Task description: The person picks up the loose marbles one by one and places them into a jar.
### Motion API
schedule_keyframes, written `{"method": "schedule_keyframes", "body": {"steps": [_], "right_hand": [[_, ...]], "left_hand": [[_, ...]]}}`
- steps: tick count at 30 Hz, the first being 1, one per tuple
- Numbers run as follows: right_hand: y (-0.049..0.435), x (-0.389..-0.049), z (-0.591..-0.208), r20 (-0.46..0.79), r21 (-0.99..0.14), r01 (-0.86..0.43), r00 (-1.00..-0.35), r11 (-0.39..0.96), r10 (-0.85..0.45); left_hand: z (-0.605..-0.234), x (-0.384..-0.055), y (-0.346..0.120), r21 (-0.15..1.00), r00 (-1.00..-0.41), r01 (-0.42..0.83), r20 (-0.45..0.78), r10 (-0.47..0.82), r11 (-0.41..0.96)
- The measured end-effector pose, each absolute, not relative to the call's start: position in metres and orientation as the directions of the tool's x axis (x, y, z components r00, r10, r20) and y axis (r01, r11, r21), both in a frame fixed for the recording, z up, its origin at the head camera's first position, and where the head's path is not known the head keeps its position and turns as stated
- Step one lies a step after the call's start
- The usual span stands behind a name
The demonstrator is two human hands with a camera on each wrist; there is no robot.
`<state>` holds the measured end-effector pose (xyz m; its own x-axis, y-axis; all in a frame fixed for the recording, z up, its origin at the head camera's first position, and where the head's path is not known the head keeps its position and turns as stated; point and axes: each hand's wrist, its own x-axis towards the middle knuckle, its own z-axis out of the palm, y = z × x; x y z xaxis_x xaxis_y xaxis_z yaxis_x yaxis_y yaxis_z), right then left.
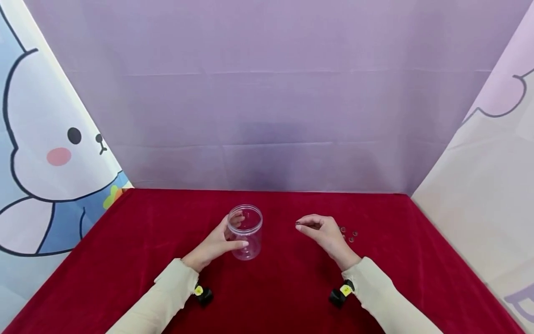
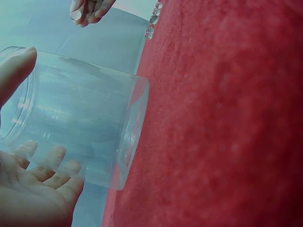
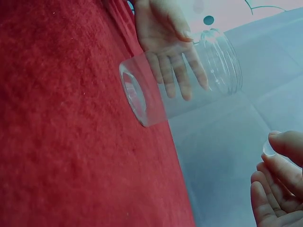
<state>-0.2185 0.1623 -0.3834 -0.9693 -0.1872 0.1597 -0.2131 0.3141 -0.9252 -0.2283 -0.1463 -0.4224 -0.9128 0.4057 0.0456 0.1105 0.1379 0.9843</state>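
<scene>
My left hand grips a clear plastic jar from its left side. The thumb lies across the near side, and the other fingers show through the wall from behind. The jar stands upright on the red cloth, its threaded mouth uncovered. To the right of it, my right hand is raised above the cloth. Thumb and forefinger pinch a small clear glass gem, flat and round, while the remaining fingers curl loosely below. Several similar loose gems lie on the cloth just right of the right hand.
Red velvety cloth covers the table. A plain lilac backdrop rises along its far edge. Printed cartoon panels flank both sides, with a white animal figure on the left one.
</scene>
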Motion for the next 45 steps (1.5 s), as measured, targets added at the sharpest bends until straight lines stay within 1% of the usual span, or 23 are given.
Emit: {"method": "schedule_keyframes", "body": {"steps": [7, 18, 25, 35, 37, 45], "right_hand": [[0.154, -0.220, -0.383, 0.176, -0.931, -0.233, -0.961, 0.282, -0.213], [0.144, -0.221, -0.380, 0.198, -0.937, -0.248, -0.957, 0.245, -0.211], [0.138, -0.221, -0.377, 0.178, -0.952, -0.223, -0.961, 0.212, -0.212], [0.127, -0.225, -0.371, 0.180, -0.958, -0.221, -0.960, 0.182, -0.216], [0.123, -0.222, -0.364, 0.176, -0.959, -0.217, -0.960, 0.181, -0.219], [0.109, -0.221, -0.356, 0.216, -0.957, -0.253, -0.948, 0.140, -0.234]], "left_hand": [[-0.422, -0.229, -0.147, 0.983, -0.915, 0.117, 0.051, 0.399, 0.142], [-0.422, -0.228, -0.144, 0.984, -0.914, 0.104, 0.036, 0.405, 0.147], [-0.422, -0.227, -0.144, 0.983, -0.913, 0.098, 0.027, 0.408, 0.154], [-0.421, -0.227, -0.146, 0.985, -0.916, 0.082, 0.015, 0.400, 0.153], [-0.420, -0.227, -0.145, 0.985, -0.916, 0.089, 0.022, 0.401, 0.149], [-0.419, -0.229, -0.144, 0.986, -0.916, 0.083, 0.020, 0.401, 0.142]]}}
